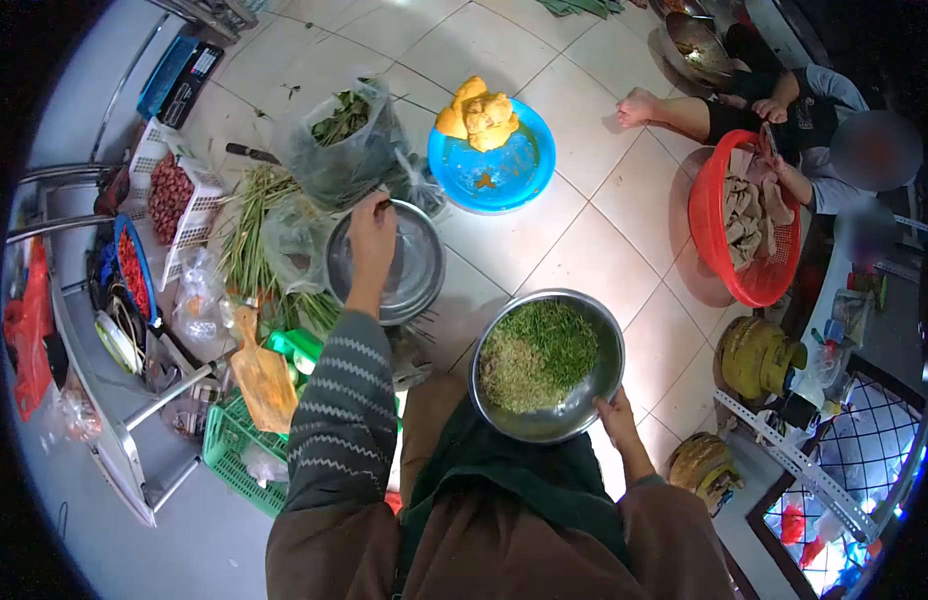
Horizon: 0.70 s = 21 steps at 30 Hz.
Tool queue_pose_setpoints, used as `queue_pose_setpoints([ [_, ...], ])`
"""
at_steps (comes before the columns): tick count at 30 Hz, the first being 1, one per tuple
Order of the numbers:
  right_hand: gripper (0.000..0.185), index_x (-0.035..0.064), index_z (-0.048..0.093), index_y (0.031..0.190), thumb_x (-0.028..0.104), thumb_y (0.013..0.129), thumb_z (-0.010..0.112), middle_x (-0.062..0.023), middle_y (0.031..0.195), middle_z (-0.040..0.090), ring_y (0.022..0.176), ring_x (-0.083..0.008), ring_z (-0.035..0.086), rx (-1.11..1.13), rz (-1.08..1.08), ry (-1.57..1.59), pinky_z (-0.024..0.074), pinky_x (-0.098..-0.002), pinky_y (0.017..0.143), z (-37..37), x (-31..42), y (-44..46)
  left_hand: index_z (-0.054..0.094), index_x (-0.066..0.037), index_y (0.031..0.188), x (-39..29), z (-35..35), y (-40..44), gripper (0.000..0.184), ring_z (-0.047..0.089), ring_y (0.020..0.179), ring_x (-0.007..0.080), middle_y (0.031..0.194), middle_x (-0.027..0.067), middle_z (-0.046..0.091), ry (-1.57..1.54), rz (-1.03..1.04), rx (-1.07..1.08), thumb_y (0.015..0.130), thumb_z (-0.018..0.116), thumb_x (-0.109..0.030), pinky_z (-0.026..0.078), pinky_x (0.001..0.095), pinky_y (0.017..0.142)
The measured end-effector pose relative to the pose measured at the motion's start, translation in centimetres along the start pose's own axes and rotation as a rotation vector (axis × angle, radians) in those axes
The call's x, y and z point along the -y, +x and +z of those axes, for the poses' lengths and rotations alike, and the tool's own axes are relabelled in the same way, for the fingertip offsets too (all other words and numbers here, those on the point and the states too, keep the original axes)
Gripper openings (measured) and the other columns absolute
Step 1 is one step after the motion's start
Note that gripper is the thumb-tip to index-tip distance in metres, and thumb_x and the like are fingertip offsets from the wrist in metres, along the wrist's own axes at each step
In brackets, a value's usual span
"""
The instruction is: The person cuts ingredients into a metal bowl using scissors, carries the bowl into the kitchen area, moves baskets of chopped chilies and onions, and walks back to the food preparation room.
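Note:
My right hand (616, 420) grips the near right rim of a steel bowl (584, 398) in front of my lap. Chopped green leaves (556, 335) fill one side of it, and a paler, finely chopped heap (519, 372) lies beside them. My left hand (372, 240) reaches across an empty-looking steel bowl (419, 270) on the floor, its fingers closed at the far rim. Right behind that rim is a clear plastic bag (334, 165) with green leaves.
A blue basin (494, 170) holds a yellow mass (479, 115). Left are long green stalks (249, 215), a knife (252, 153), a cutting board (261, 370) and a green crate (234, 455). Right, another person handles a red basket (719, 235) near gas cylinders (754, 355).

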State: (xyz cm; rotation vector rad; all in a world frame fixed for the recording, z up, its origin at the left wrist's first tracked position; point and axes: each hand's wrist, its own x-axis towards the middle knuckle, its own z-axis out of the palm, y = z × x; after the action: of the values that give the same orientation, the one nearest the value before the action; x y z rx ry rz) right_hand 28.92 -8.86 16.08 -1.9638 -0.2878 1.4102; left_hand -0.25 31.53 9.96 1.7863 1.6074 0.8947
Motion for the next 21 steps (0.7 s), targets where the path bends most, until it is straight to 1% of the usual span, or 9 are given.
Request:
queue_pose_setpoints([
  [2,0.048,0.0048,0.038,0.124,-0.003,0.078,0.051,-0.0028,0.096,0.053,0.077,-0.0119,0.049,-0.012,0.027,0.015,0.0417,-0.0248,0.067,0.0,-0.5,-1.5,0.057,-0.007,0.098,0.7,2.0,2.1,0.021,0.056,0.079,0.0291,0.092,0.0145,0.055,0.120,-0.042,0.073,0.077,0.058,-0.009,0.045,0.0382,0.071],
  [6,0.045,0.0059,0.039,0.122,-0.002,0.079,0.050,-0.0021,0.098,0.052,0.081,-0.0104,0.048,0.001,0.022,0.039,0.0409,-0.0237,0.070,-2.6,-2.6,-2.0,0.053,-0.005,0.094,2.6,6.9,3.4,0.016,0.053,0.082,0.0365,0.088,0.0165,0.053,0.326,0.031,0.071,0.077,0.055,-0.007,0.043,0.0456,0.071],
  [7,0.045,0.0063,0.039,0.122,-0.003,0.079,0.049,-0.0023,0.099,0.052,0.083,-0.0104,0.049,-0.009,0.065,0.026,0.0412,-0.0246,0.070,-2.9,-2.9,-2.5,0.054,-0.005,0.094,3.2,7.4,3.5,0.016,0.054,0.084,0.0367,0.090,0.0170,0.054,0.358,0.016,0.095,0.078,0.054,-0.007,0.043,0.0455,0.072],
  [9,0.046,0.0059,0.038,0.123,-0.005,0.079,0.048,-0.0034,0.103,0.052,0.086,-0.0116,0.050,0.025,0.006,0.133,0.0415,-0.0262,0.074,-3.3,-4.3,-3.4,0.054,-0.005,0.096,4.1,7.9,3.5,0.017,0.054,0.087,0.0369,0.094,0.0180,0.054,0.421,-0.020,0.150,0.080,0.051,-0.007,0.044,0.0454,0.075],
  [11,0.047,0.0052,0.036,0.124,-0.007,0.079,0.046,-0.0042,0.106,0.051,0.089,-0.0123,0.049,0.027,-0.055,0.119,0.0408,-0.0268,0.078,-3.3,-5.3,-3.5,0.054,-0.004,0.098,6.9,9.2,3.7,0.019,0.054,0.091,0.0368,0.099,0.0194,0.055,0.458,-0.009,0.201,0.081,0.046,-0.007,0.045,0.0449,0.077],
  [12,0.046,0.0033,0.037,0.124,-0.005,0.079,0.047,-0.0044,0.110,0.049,0.101,-0.0138,0.045,0.054,0.017,0.189,0.0353,-0.0282,0.089,-3.5,-5.2,-3.7,0.054,-0.003,0.099,7.6,9.7,3.8,0.020,0.054,0.093,0.0368,0.102,0.0201,0.055,0.476,-0.004,0.228,0.082,0.044,-0.006,0.045,0.0447,0.078],
  [15,0.046,0.0029,0.037,0.123,-0.005,0.079,0.046,-0.0045,0.110,0.049,0.101,-0.0139,0.045,0.086,-0.002,0.206,0.0347,-0.0282,0.090,-3.3,-5.1,-2.8,0.053,-0.004,0.104,7.8,10.3,3.9,0.027,0.054,0.096,0.0357,0.105,0.0208,0.055,0.485,-0.012,0.300,0.082,0.039,-0.005,0.045,0.0426,0.080],
  [18,0.046,0.0022,0.037,0.123,-0.005,0.078,0.046,-0.0060,0.109,0.050,0.101,-0.0147,0.046,0.071,-0.033,0.124,0.0352,-0.0290,0.090,-3.0,-4.0,-1.8,0.052,-0.003,0.108,4.7,9.1,4.6,0.031,0.055,0.096,0.0340,0.100,0.0191,0.058,0.609,-0.124,0.494,0.079,0.041,-0.005,0.043,0.0444,0.084],
  [21,0.047,0.0023,0.037,0.123,-0.006,0.078,0.047,-0.0065,0.109,0.051,0.101,-0.0154,0.047,0.076,-0.032,0.104,0.0365,-0.0294,0.089,-2.7,-3.9,-1.8,0.050,-0.002,0.111,4.5,9.0,2.5,0.035,0.056,0.097,0.0314,0.096,0.0169,0.061,0.705,0.068,0.421,0.077,0.047,-0.008,0.036,0.0476,0.091],
])
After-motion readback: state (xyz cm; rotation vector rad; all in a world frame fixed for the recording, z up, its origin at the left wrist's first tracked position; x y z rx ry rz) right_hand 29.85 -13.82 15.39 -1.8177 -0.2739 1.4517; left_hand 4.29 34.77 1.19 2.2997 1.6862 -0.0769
